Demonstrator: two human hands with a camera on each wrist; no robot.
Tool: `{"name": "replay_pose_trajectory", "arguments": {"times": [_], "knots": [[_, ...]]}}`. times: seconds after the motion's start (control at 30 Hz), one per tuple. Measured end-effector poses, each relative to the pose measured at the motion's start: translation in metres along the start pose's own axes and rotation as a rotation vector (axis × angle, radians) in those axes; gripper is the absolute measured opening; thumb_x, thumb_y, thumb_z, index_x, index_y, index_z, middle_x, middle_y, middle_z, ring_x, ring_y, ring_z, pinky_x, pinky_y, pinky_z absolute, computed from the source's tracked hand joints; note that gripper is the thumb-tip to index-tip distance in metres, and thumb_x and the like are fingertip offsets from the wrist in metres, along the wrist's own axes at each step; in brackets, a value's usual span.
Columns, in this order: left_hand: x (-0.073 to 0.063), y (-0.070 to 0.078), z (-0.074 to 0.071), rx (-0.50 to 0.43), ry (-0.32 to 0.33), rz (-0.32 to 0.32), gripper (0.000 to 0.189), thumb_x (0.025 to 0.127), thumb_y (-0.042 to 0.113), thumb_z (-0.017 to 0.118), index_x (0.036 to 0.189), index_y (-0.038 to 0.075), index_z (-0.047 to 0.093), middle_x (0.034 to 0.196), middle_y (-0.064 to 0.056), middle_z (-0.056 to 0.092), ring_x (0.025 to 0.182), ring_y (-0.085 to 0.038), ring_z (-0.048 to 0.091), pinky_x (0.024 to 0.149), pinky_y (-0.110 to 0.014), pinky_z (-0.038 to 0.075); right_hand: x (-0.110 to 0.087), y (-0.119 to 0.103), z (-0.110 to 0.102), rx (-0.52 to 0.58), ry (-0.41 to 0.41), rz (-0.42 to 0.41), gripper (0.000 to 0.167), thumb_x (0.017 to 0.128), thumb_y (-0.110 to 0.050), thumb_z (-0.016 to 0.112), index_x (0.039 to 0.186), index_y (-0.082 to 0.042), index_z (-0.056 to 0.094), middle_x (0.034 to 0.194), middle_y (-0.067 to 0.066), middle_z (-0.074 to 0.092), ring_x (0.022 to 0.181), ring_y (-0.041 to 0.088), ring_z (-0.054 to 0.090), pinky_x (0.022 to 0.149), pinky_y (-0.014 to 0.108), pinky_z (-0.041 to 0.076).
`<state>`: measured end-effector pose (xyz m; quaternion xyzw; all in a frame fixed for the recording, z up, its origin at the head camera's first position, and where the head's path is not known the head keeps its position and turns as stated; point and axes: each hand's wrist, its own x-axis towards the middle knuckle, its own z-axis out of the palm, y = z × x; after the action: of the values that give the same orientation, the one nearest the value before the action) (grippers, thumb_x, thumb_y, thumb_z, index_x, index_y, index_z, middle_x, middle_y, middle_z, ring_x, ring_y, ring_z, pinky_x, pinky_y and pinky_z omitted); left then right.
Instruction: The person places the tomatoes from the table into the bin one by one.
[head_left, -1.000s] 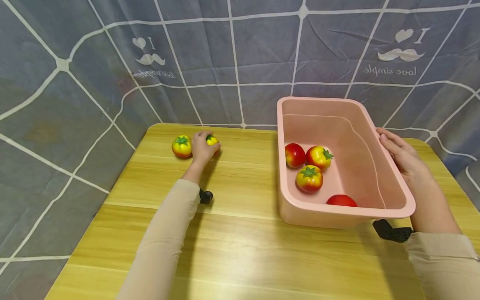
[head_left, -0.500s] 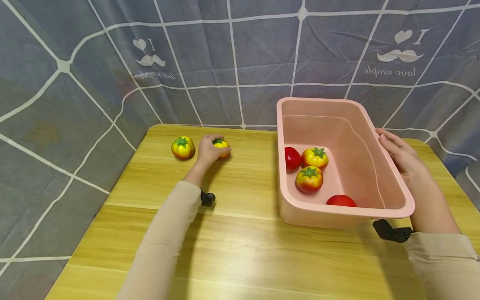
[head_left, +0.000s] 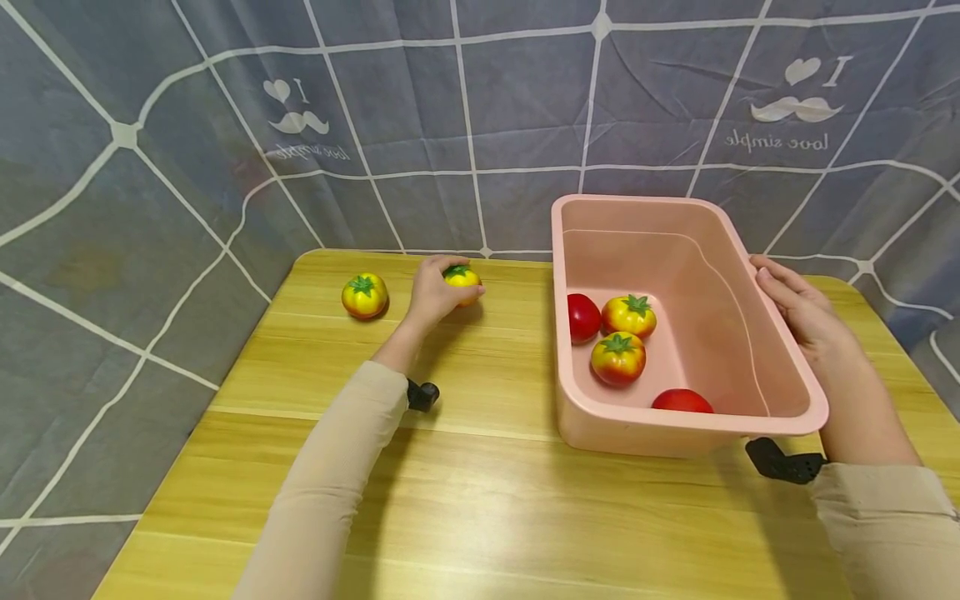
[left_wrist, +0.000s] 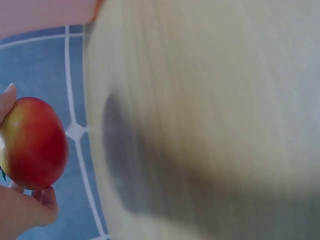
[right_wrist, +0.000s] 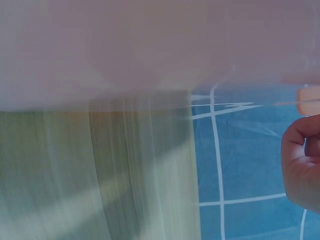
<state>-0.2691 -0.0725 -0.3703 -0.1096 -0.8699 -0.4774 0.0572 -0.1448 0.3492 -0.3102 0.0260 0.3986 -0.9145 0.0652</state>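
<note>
My left hand (head_left: 435, 293) pinches a yellow-red tomato (head_left: 462, 282) between thumb and fingers over the back of the table. In the left wrist view, the red underside of this tomato (left_wrist: 37, 145) shows against the curtain, apart from the dark shadow on the wood. A second yellow-red tomato (head_left: 364, 296) sits on the table, left of that hand. At the right, my right hand (head_left: 813, 321) grips the side rim of a pink bin (head_left: 693, 425). Inside the bin lie two yellow-red tomatoes (head_left: 618, 359) and two plain red fruits (head_left: 583, 318), one partly hidden by the near wall.
The wooden table (head_left: 480, 500) ends at the back against a grey-blue curtain (head_left: 525, 100) with white lines. This curtain also runs along the left side. Black camera mounts (head_left: 783, 462) stick out from both wrists. Bare wood lies between the left hand and the bin.
My left hand has moved right with its tomato, away from the one on the table. In the bin, a yellow-red tomato and a red fruit have shifted slightly. The right hand keeps its place.
</note>
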Motion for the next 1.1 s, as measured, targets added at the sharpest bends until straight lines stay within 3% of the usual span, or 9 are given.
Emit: {"name": "replay_pose_trajectory", "arguments": {"times": [0.37,0.7,1.1], "knots": [[-0.001,0.042,0.001,-0.051,-0.011,0.103,0.053,0.070,0.028,0.082,0.117,0.010,0.064,0.128,-0.012,0.042,0.111,-0.026,0.044,0.088,-0.036,0.044,0.001,-0.001,0.000,0.007,-0.006,0.008,0.026,0.095,-0.001,0.045,0.102,-0.005,0.070,0.088,0.011,0.069,0.075,0.021,0.068,0.060,0.030,0.055],[-0.008,0.085,-0.002,-0.099,0.013,0.260,0.052,0.066,0.030,0.085,0.112,0.014,0.067,0.122,-0.006,0.045,0.111,-0.019,0.043,0.085,-0.026,0.045,0.002,-0.002,0.001,0.012,0.017,0.023,0.027,0.095,-0.002,0.044,0.101,-0.006,0.070,0.088,0.010,0.069,0.075,0.020,0.068,0.060,0.030,0.055],[-0.011,0.137,0.008,-0.077,-0.134,0.340,0.053,0.066,0.030,0.085,0.113,0.015,0.066,0.124,-0.004,0.044,0.112,-0.016,0.042,0.088,-0.022,0.040,0.003,-0.004,0.001,0.035,0.018,0.030,0.025,0.095,-0.001,0.046,0.100,-0.004,0.070,0.088,0.011,0.069,0.075,0.022,0.069,0.060,0.032,0.055]]}}
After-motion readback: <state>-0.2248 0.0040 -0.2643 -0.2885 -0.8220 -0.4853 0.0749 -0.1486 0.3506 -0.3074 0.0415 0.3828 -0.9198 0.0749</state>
